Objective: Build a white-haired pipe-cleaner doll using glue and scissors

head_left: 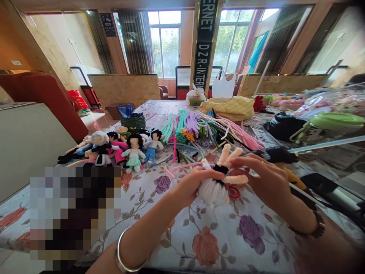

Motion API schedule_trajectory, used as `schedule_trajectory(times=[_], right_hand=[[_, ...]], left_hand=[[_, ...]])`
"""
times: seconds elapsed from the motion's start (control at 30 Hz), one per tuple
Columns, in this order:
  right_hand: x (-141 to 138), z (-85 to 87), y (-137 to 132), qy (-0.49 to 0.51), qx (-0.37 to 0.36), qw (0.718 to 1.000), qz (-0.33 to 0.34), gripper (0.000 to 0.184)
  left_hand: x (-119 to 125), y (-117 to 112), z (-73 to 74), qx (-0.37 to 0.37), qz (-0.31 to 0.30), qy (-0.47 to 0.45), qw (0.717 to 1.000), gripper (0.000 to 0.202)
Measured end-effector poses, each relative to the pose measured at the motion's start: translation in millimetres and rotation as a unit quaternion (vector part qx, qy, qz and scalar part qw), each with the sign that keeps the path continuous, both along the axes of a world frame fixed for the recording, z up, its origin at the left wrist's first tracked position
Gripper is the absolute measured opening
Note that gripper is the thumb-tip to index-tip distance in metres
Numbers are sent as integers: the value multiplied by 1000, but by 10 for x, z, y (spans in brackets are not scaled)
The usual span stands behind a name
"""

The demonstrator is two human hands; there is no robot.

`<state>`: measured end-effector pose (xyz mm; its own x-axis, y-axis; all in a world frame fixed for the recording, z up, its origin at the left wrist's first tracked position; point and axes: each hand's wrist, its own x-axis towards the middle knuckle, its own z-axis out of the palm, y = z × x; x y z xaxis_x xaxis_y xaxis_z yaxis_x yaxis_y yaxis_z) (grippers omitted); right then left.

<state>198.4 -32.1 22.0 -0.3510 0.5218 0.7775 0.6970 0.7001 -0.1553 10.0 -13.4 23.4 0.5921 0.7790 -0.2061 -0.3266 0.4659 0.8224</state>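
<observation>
A pipe-cleaner doll [212,192] with a white fuzzy head, a black band and peach limbs is upside down above the table, its limbs pointing up and to the right. My left hand [189,186] grips it around the black band, thumb lying across. From the right, my right hand [262,177] is closed with its fingertips at a peach pipe-cleaner limb [236,153]; the fingers partly hide the contact. Red scissor-like handles [234,191] show just behind the doll. Beyond my left hand lies a bent pink pipe cleaner [182,166].
Several finished dolls [134,152] lie at the left near a stack of dark green baskets [133,121]. Bundles of coloured pipe cleaners [191,127] spread across the middle. A yellow checked bag [228,108] sits behind. At right are a green-lidded container [336,121] and a glue gun [281,156].
</observation>
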Motion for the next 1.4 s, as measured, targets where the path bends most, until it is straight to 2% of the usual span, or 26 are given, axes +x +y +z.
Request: schedule_trajectory(times=[0.13,0.3,0.5,0.63,0.7,0.83,1.0,1.13,1.27,1.4], right_hand=[[75,56,24,-73,22,996,47,22],[86,187,-36,-133,-21,987,93,20],[87,186,-84,-229,-36,972,45,32],[39,133,-37,-264,16,964,2,32],[12,109,-1,-267,25,963,0,26],[-21,86,50,-242,-15,970,15,14],[-28,131,54,-230,-28,971,53,26],[-26,150,15,-214,-40,974,69,28],[-26,123,-36,-224,0,974,33,20],[-40,149,-97,-244,44,968,37,22]], left_hand=[[5,12,-5,16,18,45,999,17],[-18,14,26,57,-6,120,991,11],[-11,22,-14,82,-7,122,989,13],[18,19,-33,69,24,115,991,5],[25,21,-33,62,35,127,989,5],[20,40,-47,71,18,149,986,3],[0,49,-56,89,-19,165,982,6],[-14,42,-44,90,-30,173,980,16],[-35,56,-66,114,-41,164,979,27],[-51,76,-101,166,-41,202,964,40]])
